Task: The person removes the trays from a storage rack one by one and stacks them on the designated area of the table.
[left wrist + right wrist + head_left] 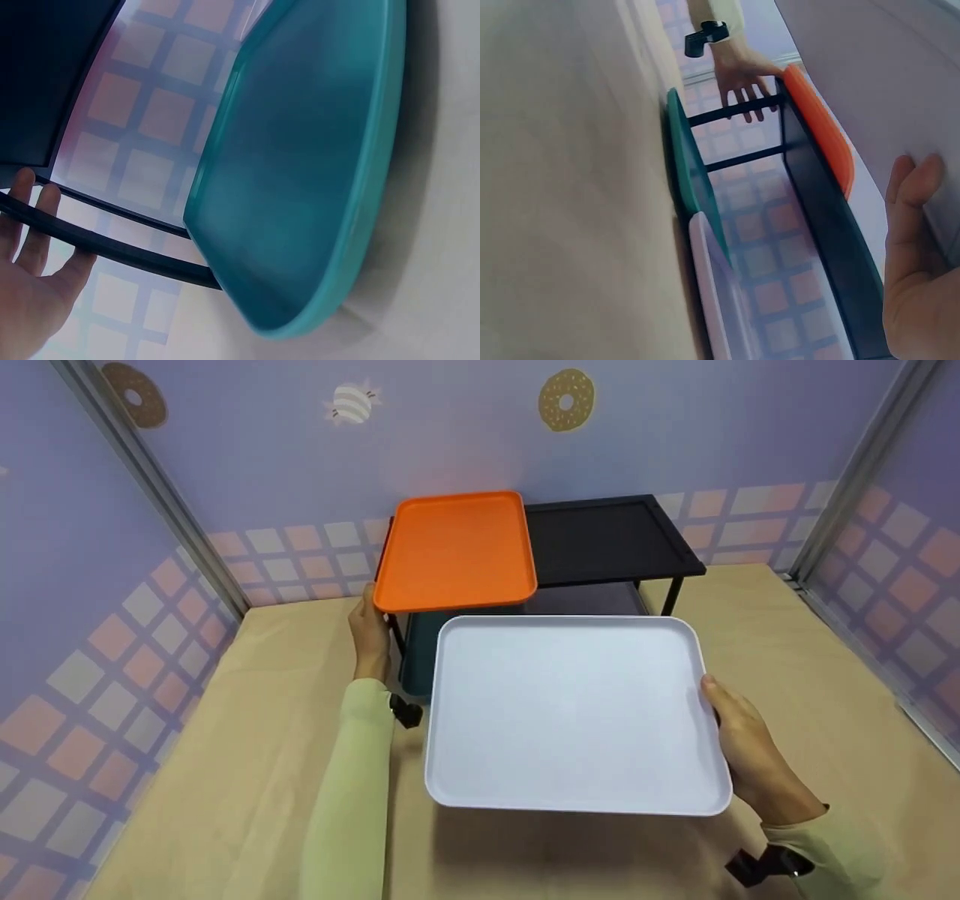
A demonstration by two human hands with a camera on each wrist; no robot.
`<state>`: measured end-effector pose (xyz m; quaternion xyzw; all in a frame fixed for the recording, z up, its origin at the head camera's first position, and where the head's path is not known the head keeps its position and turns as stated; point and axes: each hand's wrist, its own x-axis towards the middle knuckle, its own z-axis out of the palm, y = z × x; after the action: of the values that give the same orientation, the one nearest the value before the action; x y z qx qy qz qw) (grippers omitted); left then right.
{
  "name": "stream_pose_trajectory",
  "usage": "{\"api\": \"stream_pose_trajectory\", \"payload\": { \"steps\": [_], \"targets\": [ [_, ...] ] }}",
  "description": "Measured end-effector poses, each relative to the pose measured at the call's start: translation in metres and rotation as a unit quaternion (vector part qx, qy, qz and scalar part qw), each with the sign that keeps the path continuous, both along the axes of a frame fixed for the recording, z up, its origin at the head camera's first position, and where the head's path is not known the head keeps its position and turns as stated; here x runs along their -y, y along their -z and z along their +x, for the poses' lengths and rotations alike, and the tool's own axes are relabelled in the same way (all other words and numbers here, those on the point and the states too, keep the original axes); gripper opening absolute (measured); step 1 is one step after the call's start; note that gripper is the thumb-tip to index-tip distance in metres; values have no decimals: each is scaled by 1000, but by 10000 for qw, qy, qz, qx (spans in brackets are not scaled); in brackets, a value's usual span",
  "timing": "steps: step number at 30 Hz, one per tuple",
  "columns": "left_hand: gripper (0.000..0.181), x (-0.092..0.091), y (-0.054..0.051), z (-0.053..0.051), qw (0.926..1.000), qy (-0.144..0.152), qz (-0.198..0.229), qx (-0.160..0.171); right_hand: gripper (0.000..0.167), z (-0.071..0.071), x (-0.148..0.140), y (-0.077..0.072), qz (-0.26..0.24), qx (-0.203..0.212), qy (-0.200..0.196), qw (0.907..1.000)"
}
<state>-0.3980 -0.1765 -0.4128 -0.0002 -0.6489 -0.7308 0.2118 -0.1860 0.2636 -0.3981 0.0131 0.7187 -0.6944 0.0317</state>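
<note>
My right hand grips the right edge of a white tray, thumb on the rim and fingers beneath. That tray is held up in front of a black two-legged-end rack. An orange tray lies on the rack's left part. At the rack's left end is my left hand, by the orange tray's front corner. In the right wrist view, this left hand has its fingers spread and extended past a black leg. The left wrist view shows those fingers about the leg.
Under the rack a teal tray rests on the table, with a pale purplish tray beside it. A patterned wall stands close behind the rack, and side walls meet it at metal posts.
</note>
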Motion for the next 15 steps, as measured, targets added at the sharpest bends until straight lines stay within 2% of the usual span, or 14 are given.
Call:
{"api": "stream_pose_trajectory", "payload": {
  "steps": [7,15],
  "targets": [
    [38,3,-1,2,9999,63,-68,64,75,0,2,10,9,92,-176,9998],
    [41,-1,-1,1,9998,-81,-177,3,71,0,6,18,-98,172,-188,9996]
  ]
}}
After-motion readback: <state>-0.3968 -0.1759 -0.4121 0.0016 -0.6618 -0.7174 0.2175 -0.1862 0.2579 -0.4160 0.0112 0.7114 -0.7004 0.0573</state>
